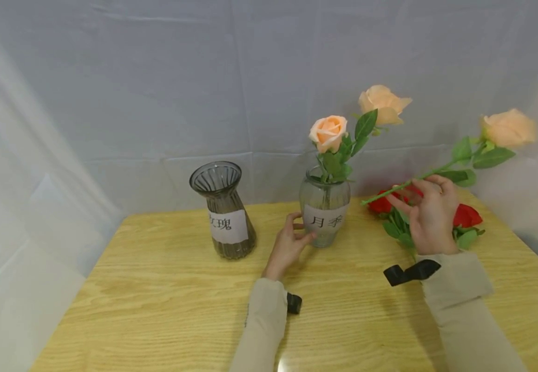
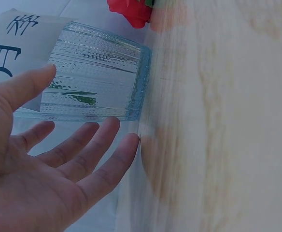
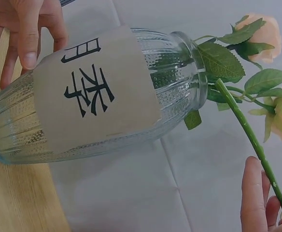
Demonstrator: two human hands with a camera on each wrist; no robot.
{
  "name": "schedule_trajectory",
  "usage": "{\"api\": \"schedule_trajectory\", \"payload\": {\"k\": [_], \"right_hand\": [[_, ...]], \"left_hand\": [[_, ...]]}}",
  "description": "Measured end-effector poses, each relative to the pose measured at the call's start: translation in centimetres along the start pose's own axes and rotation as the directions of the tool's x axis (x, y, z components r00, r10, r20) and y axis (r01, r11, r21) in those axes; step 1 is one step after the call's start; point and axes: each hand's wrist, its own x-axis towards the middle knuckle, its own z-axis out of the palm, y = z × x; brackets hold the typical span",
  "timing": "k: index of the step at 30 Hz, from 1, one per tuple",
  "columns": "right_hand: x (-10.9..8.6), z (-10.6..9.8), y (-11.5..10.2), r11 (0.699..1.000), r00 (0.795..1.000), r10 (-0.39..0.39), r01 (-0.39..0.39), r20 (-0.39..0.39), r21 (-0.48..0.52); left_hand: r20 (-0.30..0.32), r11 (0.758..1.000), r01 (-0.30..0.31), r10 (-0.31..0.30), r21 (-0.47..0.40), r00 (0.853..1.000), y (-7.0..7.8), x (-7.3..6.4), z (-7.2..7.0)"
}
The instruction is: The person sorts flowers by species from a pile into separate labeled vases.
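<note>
My right hand [image 1: 433, 214] pinches the green stem of a peach rose [image 1: 508, 128], its bloom up to the right and its cut end pointing left toward the clear vase. In the right wrist view the stem [image 3: 247, 130] slants up near the vase mouth. The clear glass vase [image 1: 326, 227], with a white paper label bearing dark characters, stands upright holding two peach roses [image 1: 328, 133]. At its left side is my left hand [image 1: 289, 243], fingers spread and relaxed, thumb in front by the label. The left wrist view shows those fingers [image 2: 100, 150] loosely extended beside the glass.
A grey flared glass vase [image 1: 234, 248] with a labelled front stands to the left, no flowers in it. Red roses [image 1: 468, 216] with green leaves lie on the wooden table [image 1: 167, 310] at the right, partly behind my right hand. A pale cloth [image 1: 167, 93] hangs behind.
</note>
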Motion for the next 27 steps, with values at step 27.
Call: {"api": "schedule_trajectory", "payload": {"k": [27], "right_hand": [[0.1,3.6,1.8,0.995,0.995,-0.097,0.097,0.003,0.026]], "left_hand": [[0.001,1.0,-0.011,0.011,0.002,1.0,0.0,-0.1,0.0]]}}
